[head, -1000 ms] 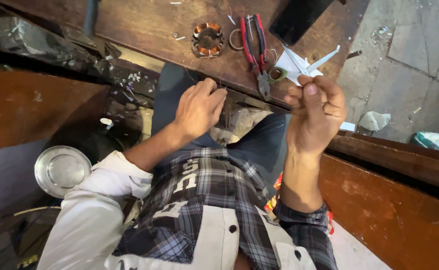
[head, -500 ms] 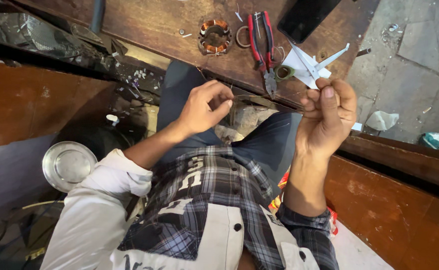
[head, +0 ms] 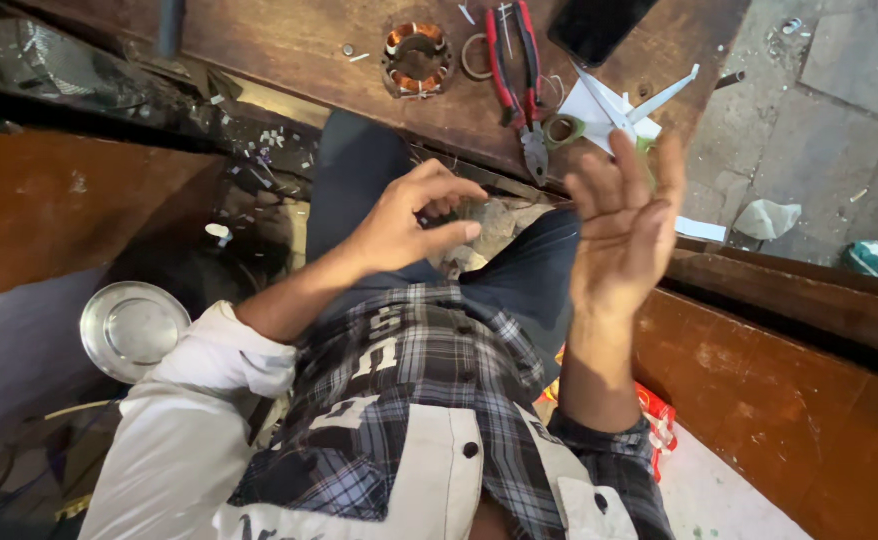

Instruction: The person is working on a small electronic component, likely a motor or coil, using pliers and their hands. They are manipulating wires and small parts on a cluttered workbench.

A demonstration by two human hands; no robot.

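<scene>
The right hand (head: 619, 225) is held up with its palm toward the camera and its fingers spread wide. Nothing can be seen in it. The left hand (head: 409, 215) is curled in a loose pinch, thumb near the first finger. It may hold something very small, but that is too tiny to tell.

The thing nearest the hands is the pair of scissors with light green ring handles and silver blades (head: 619, 110). It lies on the worn brown wooden surface (head: 289, 40), on top of a white scrap of paper (head: 594, 100). It sits just past the right fingertips, away from the body. One green ring points toward the person and the blades run up and to the right, away from the person. The right hand is much nearer to it than the left hand.

Just to the left of the scissors lie red-handled pliers (head: 519, 70), with their jaws pointing toward the person. Next to them is a thin metal ring (head: 476, 57). Further left is a round motor part wound with copper wire (head: 418, 58). A flat black phone (head: 599, 25) lies at the far edge of the surface.

Down on the left, low by the floor, sits a round shiny metal bowl (head: 134, 330).
</scene>
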